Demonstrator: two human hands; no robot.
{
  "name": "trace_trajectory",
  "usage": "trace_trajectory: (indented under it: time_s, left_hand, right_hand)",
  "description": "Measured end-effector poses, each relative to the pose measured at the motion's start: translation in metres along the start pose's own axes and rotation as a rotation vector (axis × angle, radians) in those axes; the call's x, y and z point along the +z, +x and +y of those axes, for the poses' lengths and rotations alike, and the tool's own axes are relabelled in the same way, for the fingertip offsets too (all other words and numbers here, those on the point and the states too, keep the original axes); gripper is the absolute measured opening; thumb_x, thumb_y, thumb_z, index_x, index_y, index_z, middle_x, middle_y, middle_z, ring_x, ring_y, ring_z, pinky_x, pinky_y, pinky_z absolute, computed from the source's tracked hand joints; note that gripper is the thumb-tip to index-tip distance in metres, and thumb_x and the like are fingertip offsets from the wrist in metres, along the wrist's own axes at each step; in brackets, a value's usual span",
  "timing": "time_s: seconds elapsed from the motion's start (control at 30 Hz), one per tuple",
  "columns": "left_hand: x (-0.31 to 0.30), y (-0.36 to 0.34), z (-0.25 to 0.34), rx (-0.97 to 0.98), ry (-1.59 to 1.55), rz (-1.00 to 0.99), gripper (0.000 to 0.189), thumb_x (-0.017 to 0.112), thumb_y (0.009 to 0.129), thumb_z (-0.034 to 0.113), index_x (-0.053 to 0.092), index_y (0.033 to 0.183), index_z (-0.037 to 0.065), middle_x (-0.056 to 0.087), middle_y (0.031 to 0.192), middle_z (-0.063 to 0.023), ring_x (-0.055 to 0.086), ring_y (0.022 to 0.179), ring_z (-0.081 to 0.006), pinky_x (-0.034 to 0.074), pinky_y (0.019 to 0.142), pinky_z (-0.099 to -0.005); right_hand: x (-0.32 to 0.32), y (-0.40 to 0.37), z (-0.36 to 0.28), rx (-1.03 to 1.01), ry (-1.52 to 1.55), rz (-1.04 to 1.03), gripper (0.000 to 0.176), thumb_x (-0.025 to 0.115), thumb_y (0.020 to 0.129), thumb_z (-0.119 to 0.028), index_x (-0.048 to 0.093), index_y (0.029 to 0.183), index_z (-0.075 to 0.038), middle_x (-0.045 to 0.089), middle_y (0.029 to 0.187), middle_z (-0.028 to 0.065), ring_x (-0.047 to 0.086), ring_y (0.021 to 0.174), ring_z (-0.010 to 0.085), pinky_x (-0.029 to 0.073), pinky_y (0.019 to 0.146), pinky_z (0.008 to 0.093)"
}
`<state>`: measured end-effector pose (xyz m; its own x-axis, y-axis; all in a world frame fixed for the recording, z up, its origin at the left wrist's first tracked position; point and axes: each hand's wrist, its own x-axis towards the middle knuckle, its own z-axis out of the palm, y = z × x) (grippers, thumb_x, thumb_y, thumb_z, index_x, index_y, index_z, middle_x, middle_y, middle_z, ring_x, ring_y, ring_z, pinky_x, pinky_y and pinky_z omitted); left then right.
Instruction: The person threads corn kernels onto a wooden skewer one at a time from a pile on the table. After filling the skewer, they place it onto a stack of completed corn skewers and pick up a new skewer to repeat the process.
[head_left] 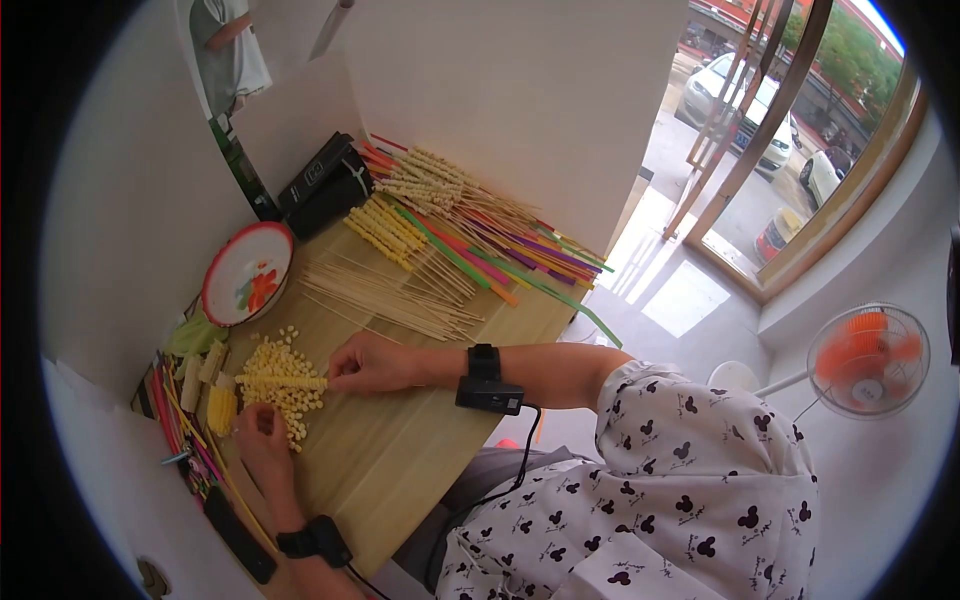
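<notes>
Between my hands a skewer strung with yellow corn kernels (pixel 285 383) lies level over a pile of loose kernels (pixel 290 358). My right hand (pixel 368 363) pinches the skewer's right end. Below the left part of the skewer, my left hand (pixel 263 428) has its thumb and fingertips drawn together at the pile's lower edge; anything between them is too small to make out. A piece of corn cob (pixel 222 410) lies just left of that hand, with stripped cobs (pixel 192 385) and green husk (pixel 195 333) above it.
Bare skewers (pixel 390 298) lie beyond my right hand, with filled skewers (pixel 385 232) and coloured strips (pixel 520 255) behind. A white bowl with a red rim (pixel 248 275) and a black box (pixel 325 185) stand at the wall. A black object (pixel 240 535) lies lower left.
</notes>
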<state>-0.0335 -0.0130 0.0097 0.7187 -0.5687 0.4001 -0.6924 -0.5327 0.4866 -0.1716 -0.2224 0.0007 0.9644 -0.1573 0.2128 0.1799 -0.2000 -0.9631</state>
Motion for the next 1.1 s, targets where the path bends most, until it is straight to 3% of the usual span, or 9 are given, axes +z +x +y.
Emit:
trace_trajectory:
  time_s: [0.07, 0.17, 0.47, 0.57, 0.8, 0.87, 0.9, 0.97, 1.1]
  left_hand:
    - [0.001, 0.0, -0.002, 0.123, 0.086, 0.046, 0.009, 0.062, 0.076, 0.002, 0.056, 0.083, 0.001, 0.053, 0.08, -0.0111, 0.054, 0.073, -0.0237, 0.044, 0.066, -0.0334]
    - [0.0, 0.0, 0.001, 0.152, 0.011, 0.035, 0.01, 0.062, 0.075, 0.001, 0.055, 0.082, 0.002, 0.052, 0.077, -0.0108, 0.054, 0.07, -0.0234, 0.043, 0.064, -0.0338]
    - [-0.006, 0.002, 0.0, 0.014, -0.134, 0.001, 0.011, 0.062, 0.074, 0.003, 0.054, 0.082, 0.001, 0.052, 0.075, -0.0101, 0.054, 0.069, -0.0216, 0.043, 0.064, -0.0329]
    - [-0.015, 0.0, 0.016, 0.013, -0.115, -0.031, 0.01, 0.062, 0.074, 0.003, 0.054, 0.081, 0.001, 0.052, 0.074, -0.0095, 0.053, 0.068, -0.0205, 0.043, 0.063, -0.0318]
    - [-0.002, -0.001, -0.007, 0.083, -0.095, -0.012, 0.011, 0.059, 0.078, 0.003, 0.059, 0.089, 0.001, 0.055, 0.075, -0.0084, 0.053, 0.067, -0.017, 0.044, 0.064, -0.0302]
    - [-0.01, 0.001, -0.007, -0.191, -0.255, -0.02, 0.014, 0.057, 0.085, 0.007, 0.059, 0.096, -0.002, 0.059, 0.082, -0.0087, 0.053, 0.073, -0.0138, 0.044, 0.067, -0.0281]
    - [-0.011, 0.001, -0.008, -0.193, -0.255, -0.021, 0.014, 0.057, 0.085, 0.007, 0.059, 0.096, -0.002, 0.059, 0.082, -0.0087, 0.053, 0.073, -0.0138, 0.044, 0.067, -0.0281]
    - [-0.011, 0.0, -0.01, 0.007, -0.219, 0.185, 0.018, 0.055, 0.09, 0.011, 0.057, 0.098, -0.005, 0.06, 0.087, -0.0077, 0.052, 0.076, -0.011, 0.043, 0.07, -0.0261]
    - [-0.007, 0.006, -0.033, -0.179, -0.42, 0.136, 0.016, 0.055, 0.09, 0.01, 0.058, 0.097, -0.003, 0.06, 0.087, -0.0053, 0.052, 0.077, -0.0107, 0.043, 0.071, -0.0256]
  right_hand:
    - [0.0, 0.0, 0.0, 0.014, -0.001, -0.012, 0.014, 0.064, 0.082, -0.015, 0.065, 0.08, -0.001, 0.057, 0.061, -0.0019, 0.049, 0.055, 0.0029, 0.039, 0.049, 0.0211]
    - [0.001, 0.0, 0.001, 0.025, 0.012, -0.027, 0.014, 0.063, 0.084, -0.014, 0.064, 0.081, 0.0, 0.056, 0.06, -0.003, 0.047, 0.055, 0.0015, 0.037, 0.049, 0.0203]
    - [0.001, -0.001, -0.002, 0.015, 0.038, -0.031, 0.014, 0.064, 0.083, -0.014, 0.065, 0.08, -0.001, 0.057, 0.061, -0.003, 0.048, 0.055, 0.002, 0.039, 0.049, 0.0206]
    - [0.0, -0.002, -0.003, 0.015, 0.055, -0.036, 0.014, 0.064, 0.082, -0.015, 0.065, 0.08, -0.001, 0.058, 0.063, -0.0023, 0.05, 0.056, 0.003, 0.041, 0.05, 0.0214]
    - [0.001, -0.002, -0.003, 0.025, 0.065, -0.047, 0.014, 0.064, 0.082, -0.014, 0.065, 0.08, -0.001, 0.059, 0.063, -0.0022, 0.05, 0.056, 0.0028, 0.041, 0.05, 0.0208]
    - [0.002, -0.002, -0.002, 0.025, 0.075, -0.049, 0.014, 0.064, 0.083, -0.014, 0.065, 0.079, -0.001, 0.059, 0.063, -0.0024, 0.05, 0.056, 0.0027, 0.041, 0.05, 0.0207]
    - [0.002, -0.002, -0.002, 0.026, 0.084, -0.051, 0.014, 0.063, 0.083, -0.014, 0.065, 0.079, -0.001, 0.059, 0.063, -0.0026, 0.05, 0.056, 0.0026, 0.041, 0.05, 0.0206]
    - [0.003, -0.002, -0.003, 0.037, 0.104, -0.057, 0.014, 0.063, 0.083, -0.014, 0.065, 0.079, -0.001, 0.058, 0.063, -0.0029, 0.05, 0.055, 0.0025, 0.04, 0.05, 0.0205]
    - [0.002, -0.002, -0.004, 0.049, 0.118, -0.079, 0.014, 0.063, 0.084, -0.014, 0.065, 0.078, -0.002, 0.057, 0.062, -0.0039, 0.048, 0.055, 0.0022, 0.038, 0.049, 0.0204]
